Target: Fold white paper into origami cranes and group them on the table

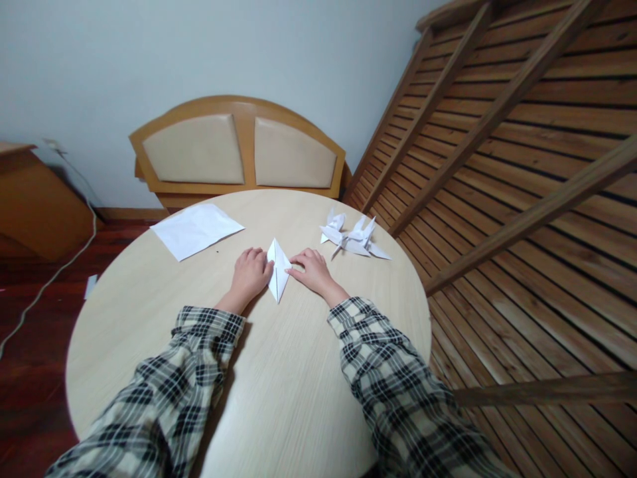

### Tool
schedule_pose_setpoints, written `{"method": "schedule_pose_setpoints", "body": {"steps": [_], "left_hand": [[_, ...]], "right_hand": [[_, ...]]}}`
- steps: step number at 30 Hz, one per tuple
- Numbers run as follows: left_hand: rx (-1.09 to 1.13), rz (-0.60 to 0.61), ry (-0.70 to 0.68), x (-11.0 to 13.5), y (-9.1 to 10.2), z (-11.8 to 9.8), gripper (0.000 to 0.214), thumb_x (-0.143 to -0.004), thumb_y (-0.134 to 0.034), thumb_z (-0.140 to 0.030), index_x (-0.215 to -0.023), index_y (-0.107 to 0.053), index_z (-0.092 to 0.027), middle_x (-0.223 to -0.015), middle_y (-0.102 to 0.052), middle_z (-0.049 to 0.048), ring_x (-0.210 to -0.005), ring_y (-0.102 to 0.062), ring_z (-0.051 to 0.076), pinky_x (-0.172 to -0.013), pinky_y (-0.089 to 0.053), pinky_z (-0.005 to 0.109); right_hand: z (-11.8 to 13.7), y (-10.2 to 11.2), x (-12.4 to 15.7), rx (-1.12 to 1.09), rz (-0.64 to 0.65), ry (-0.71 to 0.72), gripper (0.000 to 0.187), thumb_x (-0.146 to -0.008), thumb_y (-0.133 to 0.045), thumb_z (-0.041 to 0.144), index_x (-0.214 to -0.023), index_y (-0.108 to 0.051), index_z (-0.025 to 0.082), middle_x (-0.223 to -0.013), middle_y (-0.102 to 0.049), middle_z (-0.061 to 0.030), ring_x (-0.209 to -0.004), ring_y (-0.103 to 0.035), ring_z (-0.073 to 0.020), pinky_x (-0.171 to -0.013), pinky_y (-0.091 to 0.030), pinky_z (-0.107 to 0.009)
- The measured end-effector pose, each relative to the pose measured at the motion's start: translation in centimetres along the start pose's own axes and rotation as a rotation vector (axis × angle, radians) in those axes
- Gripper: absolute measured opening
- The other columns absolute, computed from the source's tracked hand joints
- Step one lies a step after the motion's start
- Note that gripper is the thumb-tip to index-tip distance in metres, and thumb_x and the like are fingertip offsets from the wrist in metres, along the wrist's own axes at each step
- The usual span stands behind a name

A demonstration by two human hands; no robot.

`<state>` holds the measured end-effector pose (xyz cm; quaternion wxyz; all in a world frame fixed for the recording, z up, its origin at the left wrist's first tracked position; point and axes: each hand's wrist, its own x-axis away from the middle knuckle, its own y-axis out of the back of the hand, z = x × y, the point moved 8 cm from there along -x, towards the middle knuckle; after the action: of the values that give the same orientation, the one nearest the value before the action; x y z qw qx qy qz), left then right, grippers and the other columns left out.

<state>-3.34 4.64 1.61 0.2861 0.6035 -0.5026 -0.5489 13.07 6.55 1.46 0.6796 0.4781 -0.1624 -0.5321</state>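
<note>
A white paper folded into a narrow kite shape [278, 271] lies on the round pale wooden table [279, 385]. My left hand [249, 272] rests curled against its left edge, fingers closed and pressing on it. On the other side, my right hand [311, 269] lies with its fingertips pinched on the fold. Both arms wear plaid sleeves.
Two finished paper cranes [354, 237] sit on the table to the right. A stack of flat white sheets [196, 229] lies at the back left. A wooden headboard with padded panels [239, 149] leans on the wall behind; slatted wooden frames [522, 166] stand at the right.
</note>
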Motion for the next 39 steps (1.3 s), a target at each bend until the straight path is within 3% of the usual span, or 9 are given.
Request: {"method": "schedule_pose_setpoints", "body": {"steps": [9,14,17,24,28,32,35,39], "left_hand": [[0.155,0.017,-0.020,-0.2,0.6,-0.5,0.029,-0.094,-0.046,-0.032,-0.103,-0.068,-0.017,-0.098,-0.072,0.0167,-0.098,-0.064,0.034,-0.090,-0.049,0.048],[0.260,-0.035,-0.025,-0.1,1.0,-0.4,0.044,-0.093,-0.050,-0.030,-0.133,-0.057,-0.012,-0.116,-0.071,0.0185,-0.109,-0.063,0.034,-0.098,-0.047,0.049],[0.340,-0.041,0.024,0.0,1.0,-0.4,0.053,-0.095,-0.049,-0.035,-0.142,-0.048,-0.010,-0.120,-0.069,0.0209,-0.110,-0.064,0.034,-0.097,-0.047,0.050],[0.473,-0.011,0.115,0.2,0.7,-1.0,0.060,-0.092,-0.059,-0.045,-0.141,-0.047,-0.012,-0.113,-0.068,0.0203,-0.103,-0.065,0.034,-0.090,-0.049,0.050],[0.757,-0.044,0.174,0.0,0.3,-0.5,0.057,-0.087,-0.065,-0.042,-0.136,-0.047,-0.018,-0.114,-0.065,0.0140,-0.093,-0.067,0.026,-0.080,-0.053,0.041],[1.003,-0.097,0.320,0.0,-0.4,0.6,0.049,-0.080,-0.071,-0.036,-0.123,-0.054,-0.019,-0.105,-0.061,0.0083,-0.083,-0.066,0.021,-0.069,-0.054,0.034],[1.101,-0.116,0.413,0.1,-0.8,1.2,0.048,-0.077,-0.074,-0.031,-0.120,-0.055,-0.020,-0.101,-0.060,0.0066,-0.085,-0.065,0.021,-0.067,-0.055,0.033],[1.189,-0.138,0.455,0.2,-0.9,1.5,0.054,-0.076,-0.074,-0.025,-0.125,-0.053,-0.023,-0.113,-0.062,0.0087,-0.093,-0.068,0.023,-0.071,-0.057,0.033]], "right_hand": [[0.1,0.1,0.0,-0.059,-0.012,0.025,0.016,-0.087,-0.074,0.037,-0.088,-0.068,0.022,-0.101,-0.064,-0.0046,-0.103,-0.055,-0.0227,-0.092,-0.037,-0.037],[0.0,0.3,-0.3,-0.133,-0.065,0.069,0.010,-0.091,-0.065,0.027,-0.084,-0.062,0.021,-0.093,-0.063,-0.0035,-0.093,-0.056,-0.0197,-0.087,-0.040,-0.035],[-0.5,0.3,-0.5,-0.212,-0.100,0.071,0.012,-0.091,-0.060,0.025,-0.080,-0.056,0.021,-0.089,-0.062,-0.0024,-0.087,-0.056,-0.0181,-0.082,-0.043,-0.033],[-1.8,0.2,-0.8,-0.446,-0.203,0.051,0.014,-0.093,-0.054,0.033,-0.084,-0.052,0.022,-0.087,-0.060,-0.0014,-0.084,-0.058,-0.0174,-0.081,-0.047,-0.032],[-2.3,0.4,-0.8,-0.527,-0.226,0.014,0.016,-0.093,-0.053,0.037,-0.086,-0.053,0.023,-0.088,-0.059,-0.0015,-0.084,-0.059,-0.0173,-0.082,-0.049,-0.032],[-2.1,0.6,-0.8,-0.574,-0.231,0.006,0.017,-0.093,-0.054,0.037,-0.084,-0.053,0.022,-0.086,-0.059,-0.0019,-0.082,-0.059,-0.0172,-0.081,-0.050,-0.032],[-2.0,0.6,-0.8,-0.619,-0.229,-0.011,0.015,-0.091,-0.058,0.035,-0.084,-0.055,0.022,-0.089,-0.061,-0.0026,-0.086,-0.060,-0.0174,-0.084,-0.051,-0.033],[-1.9,0.3,-0.8,-0.665,-0.221,-0.013,0.014,-0.088,-0.063,0.032,-0.083,-0.055,0.022,-0.093,-0.061,-0.0028,-0.088,-0.060,-0.0170,-0.086,-0.052,-0.034]]}}
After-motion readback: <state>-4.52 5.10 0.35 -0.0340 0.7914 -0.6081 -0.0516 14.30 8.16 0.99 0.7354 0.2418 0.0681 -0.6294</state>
